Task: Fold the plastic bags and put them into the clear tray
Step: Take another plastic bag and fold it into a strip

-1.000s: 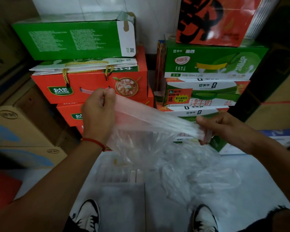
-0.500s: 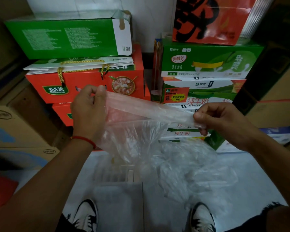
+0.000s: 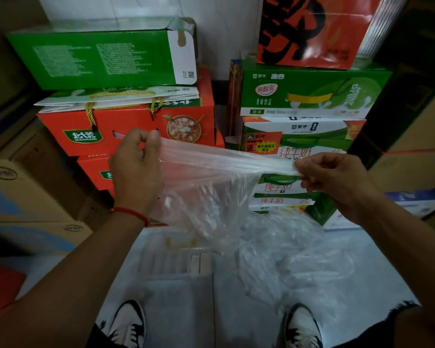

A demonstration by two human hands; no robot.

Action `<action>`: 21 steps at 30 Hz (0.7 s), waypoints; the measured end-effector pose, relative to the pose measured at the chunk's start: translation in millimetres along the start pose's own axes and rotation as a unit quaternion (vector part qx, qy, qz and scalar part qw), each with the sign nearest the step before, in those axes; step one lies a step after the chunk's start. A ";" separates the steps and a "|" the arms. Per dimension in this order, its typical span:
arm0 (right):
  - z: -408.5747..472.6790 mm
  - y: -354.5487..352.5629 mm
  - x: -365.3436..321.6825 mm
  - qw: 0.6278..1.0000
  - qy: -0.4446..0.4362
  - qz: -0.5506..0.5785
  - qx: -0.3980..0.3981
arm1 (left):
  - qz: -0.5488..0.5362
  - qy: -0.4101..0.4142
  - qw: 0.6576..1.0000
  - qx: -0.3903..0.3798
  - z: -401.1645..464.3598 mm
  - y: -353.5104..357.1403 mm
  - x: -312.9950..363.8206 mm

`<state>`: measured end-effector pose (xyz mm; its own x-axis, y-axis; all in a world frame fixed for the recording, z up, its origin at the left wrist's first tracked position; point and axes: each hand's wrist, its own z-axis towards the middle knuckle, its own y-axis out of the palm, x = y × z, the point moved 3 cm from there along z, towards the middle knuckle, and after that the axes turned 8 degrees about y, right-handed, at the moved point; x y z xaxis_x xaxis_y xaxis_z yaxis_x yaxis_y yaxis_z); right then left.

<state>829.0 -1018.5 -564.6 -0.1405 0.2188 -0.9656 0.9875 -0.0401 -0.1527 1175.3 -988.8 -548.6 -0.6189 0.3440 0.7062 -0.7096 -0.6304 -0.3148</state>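
Two hands (image 3: 136, 169) (image 3: 337, 179) stretch one plastic bag (image 3: 224, 162).

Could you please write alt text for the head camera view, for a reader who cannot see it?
A person's left hand and right hand each pinch an end of a clear plastic bag, stretched between them above a clear tray and a heap of loose bags on the floor. Stacked red and green cartons stand behind.
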 end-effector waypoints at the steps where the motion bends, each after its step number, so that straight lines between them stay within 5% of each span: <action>1: 0.4 0.4 0.4 0.999 -0.020 -0.035 0.034 | -0.007 -0.008 1.000 -0.006 -0.9 1.1 1.1; 4: -10.1 11.1 -11.5 0.961 -0.144 -0.200 0.128 | -0.083 -0.091 0.992 -0.035 -8.0 10.3 3.6; 7: -39.2 42.6 -29.0 0.924 -0.285 -0.254 0.005 | -0.168 -0.198 0.964 -0.061 -19.7 22.3 9.2; 9: -56.4 71.0 -26.5 0.868 -0.349 -0.339 -0.096 | -0.210 -0.243 0.945 -0.060 -24.9 27.5 12.5; 12: -58.2 102.9 -10.4 0.788 -0.395 -0.465 -0.084 | -0.236 -0.297 0.923 -0.062 -28.8 30.8 12.6; 18: -30.7 91.5 -16.7 0.897 -0.307 -0.315 -0.036 | -0.160 -0.362 0.906 -0.148 -29.4 22.7 -0.8; 21: -27.5 87.6 -17.7 0.920 -0.264 -0.280 -0.070 | 0.089 -0.128 0.974 -0.164 -22.6 12.5 1.6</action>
<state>919.9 -999.1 -555.1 -0.6097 -0.3388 -0.7166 0.7434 0.0692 -0.6652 1157.8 -980.3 -565.7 -0.6681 0.0375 0.7432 -0.6936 -0.3931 -0.6036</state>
